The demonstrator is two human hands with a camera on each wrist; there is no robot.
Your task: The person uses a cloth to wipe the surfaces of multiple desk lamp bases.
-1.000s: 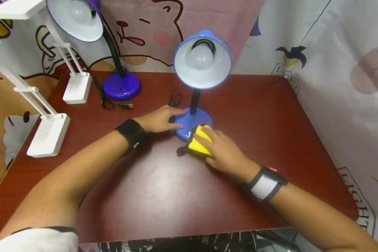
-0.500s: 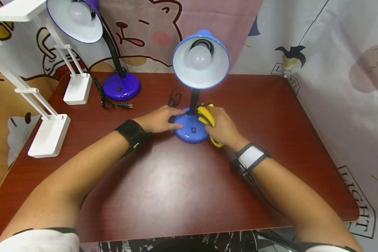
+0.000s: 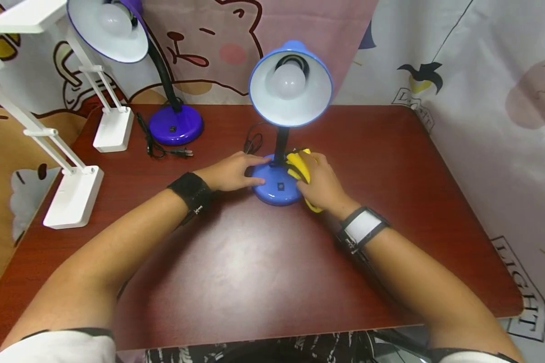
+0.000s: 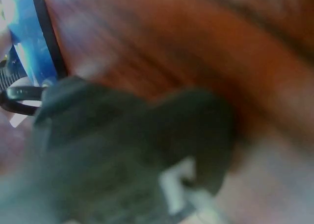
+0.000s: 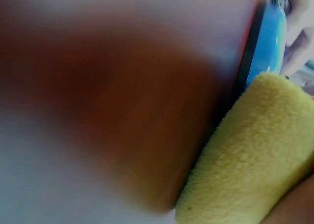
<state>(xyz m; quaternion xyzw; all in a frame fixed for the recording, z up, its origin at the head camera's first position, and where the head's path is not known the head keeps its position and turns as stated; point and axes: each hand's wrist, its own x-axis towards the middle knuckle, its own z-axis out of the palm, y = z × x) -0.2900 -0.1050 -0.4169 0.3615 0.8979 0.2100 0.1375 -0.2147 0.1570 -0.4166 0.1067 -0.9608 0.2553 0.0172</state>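
A blue desk lamp (image 3: 277, 194) with a white-lined shade and a black neck stands upright in the middle of the table. My left hand (image 3: 228, 173) rests on the left of its round base, index finger and thumb extended over the top. On the other side my right hand (image 3: 324, 185) grips a yellow cloth (image 3: 298, 167) with dark edging against the base's right edge. Close up in the right wrist view, the cloth (image 5: 250, 155) looks fluffy beside the blue base (image 5: 269, 40). A dark wristband (image 4: 132, 155) blocks much of the left wrist view.
To the left stand a purple desk lamp (image 3: 176, 126) and two white folding lamps, one with its base (image 3: 74, 196) near the table's left edge. A black cord with a plug (image 3: 179, 152) lies by the purple lamp. Printed fabric (image 3: 481, 101) hangs behind and to the right.
My right hand has moved the yellow cloth from the front of the blue base back to its right side, uncovering the switch. During the last half second both hands stay almost in place.
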